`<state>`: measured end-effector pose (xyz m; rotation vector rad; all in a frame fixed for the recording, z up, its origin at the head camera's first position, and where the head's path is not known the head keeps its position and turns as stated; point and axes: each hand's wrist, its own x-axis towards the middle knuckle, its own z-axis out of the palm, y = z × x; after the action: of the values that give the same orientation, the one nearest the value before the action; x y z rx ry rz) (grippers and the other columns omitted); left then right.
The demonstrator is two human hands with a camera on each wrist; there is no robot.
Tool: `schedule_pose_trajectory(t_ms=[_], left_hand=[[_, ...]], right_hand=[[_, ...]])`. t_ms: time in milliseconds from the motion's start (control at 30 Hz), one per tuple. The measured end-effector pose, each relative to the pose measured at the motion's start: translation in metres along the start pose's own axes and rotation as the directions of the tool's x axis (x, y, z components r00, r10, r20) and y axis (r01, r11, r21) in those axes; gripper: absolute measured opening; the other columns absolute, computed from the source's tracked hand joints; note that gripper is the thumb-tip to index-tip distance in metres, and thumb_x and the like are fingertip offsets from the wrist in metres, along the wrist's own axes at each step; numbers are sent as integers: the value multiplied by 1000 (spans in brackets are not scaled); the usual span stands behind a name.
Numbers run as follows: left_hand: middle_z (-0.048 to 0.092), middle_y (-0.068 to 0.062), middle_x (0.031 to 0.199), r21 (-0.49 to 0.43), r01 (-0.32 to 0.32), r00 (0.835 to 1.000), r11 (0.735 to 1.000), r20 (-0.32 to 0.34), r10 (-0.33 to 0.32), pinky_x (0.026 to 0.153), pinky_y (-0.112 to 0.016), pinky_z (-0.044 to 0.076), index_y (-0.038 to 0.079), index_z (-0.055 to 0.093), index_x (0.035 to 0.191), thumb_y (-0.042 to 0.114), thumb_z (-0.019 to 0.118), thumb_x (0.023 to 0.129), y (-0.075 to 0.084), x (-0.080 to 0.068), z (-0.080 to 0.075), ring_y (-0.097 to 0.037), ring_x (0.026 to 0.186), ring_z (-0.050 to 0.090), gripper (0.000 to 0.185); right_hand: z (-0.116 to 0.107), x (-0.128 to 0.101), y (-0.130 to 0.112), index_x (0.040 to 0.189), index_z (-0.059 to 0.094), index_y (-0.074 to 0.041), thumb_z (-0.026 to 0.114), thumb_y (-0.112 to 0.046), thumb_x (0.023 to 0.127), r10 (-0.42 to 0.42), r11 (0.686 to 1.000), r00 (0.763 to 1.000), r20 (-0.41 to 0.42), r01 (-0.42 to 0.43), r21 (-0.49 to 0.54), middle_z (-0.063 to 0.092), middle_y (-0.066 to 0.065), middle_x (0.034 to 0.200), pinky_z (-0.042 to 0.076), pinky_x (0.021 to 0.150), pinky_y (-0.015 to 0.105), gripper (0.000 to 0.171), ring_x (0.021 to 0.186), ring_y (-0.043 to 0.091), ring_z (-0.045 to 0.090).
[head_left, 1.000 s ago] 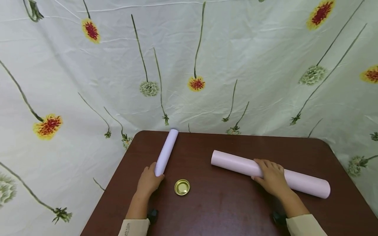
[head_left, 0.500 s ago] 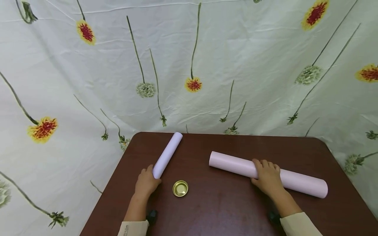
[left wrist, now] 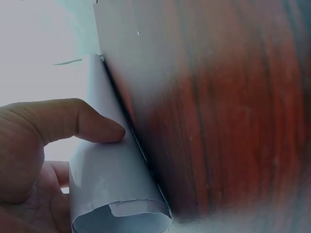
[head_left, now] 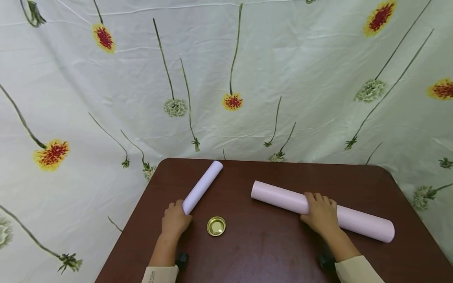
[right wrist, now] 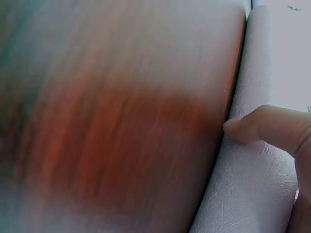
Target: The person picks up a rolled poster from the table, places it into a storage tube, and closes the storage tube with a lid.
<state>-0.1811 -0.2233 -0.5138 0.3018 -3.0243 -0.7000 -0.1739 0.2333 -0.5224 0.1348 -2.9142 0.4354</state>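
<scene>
The left hand (head_left: 175,221) holds the near end of a slim lavender paper roll (head_left: 203,186); in the left wrist view its thumb (left wrist: 80,121) presses against the side of the roll (left wrist: 114,179) and the palm cups the other side, so the fingers curl round the open end, where a torn inner edge of paper shows. From that grip the roll runs away and to the right across the dark brown table (head_left: 269,251), lying flat, its far end close to the table's back edge.

Just to the right of the left hand, apart from the roll, a small round gold lid (head_left: 216,226) lies with its hollow side up.

The right hand (head_left: 321,217) lies over the middle of a thicker pale pink roll (head_left: 364,224), fingers draped across the top and curled over its far side. In the right wrist view the thumb (right wrist: 265,128) presses the near flank of the textured roll (right wrist: 248,194) just where it meets the table (right wrist: 121,121). From this grip the roll reaches left toward the table's middle and right toward its right edge, lying flat and slanted.

The two rolls lie well apart. Behind the table hangs a white cloth printed with flowers (head_left: 233,100) on long stems.
</scene>
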Motion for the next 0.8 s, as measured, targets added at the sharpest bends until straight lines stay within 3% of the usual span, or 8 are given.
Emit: schedule_pose_trajectory(t_ms=[400,800], left_hand=[[63,-32,119,-20,9,1000,1000,14,-8,88,-67,45,-5,52,136,13,71,82,-5,2,-2,-50,105,61,60],[64,-29,122,-76,-32,999,997,38,35,89,-66,47,-3,53,137,13,73,82,0,-1,-12,-46,109,62,61]], right_hand=[[-2,-1,5,134,55,-4,85,-22,72,-11,1000,1000,-23,11,4,60,25,124,32,98,67,71,117,49,53],[-5,1,16,132,55,-5,88,-21,68,-64,997,986,-153,68,21,62,26,120,31,97,66,74,113,50,54]])
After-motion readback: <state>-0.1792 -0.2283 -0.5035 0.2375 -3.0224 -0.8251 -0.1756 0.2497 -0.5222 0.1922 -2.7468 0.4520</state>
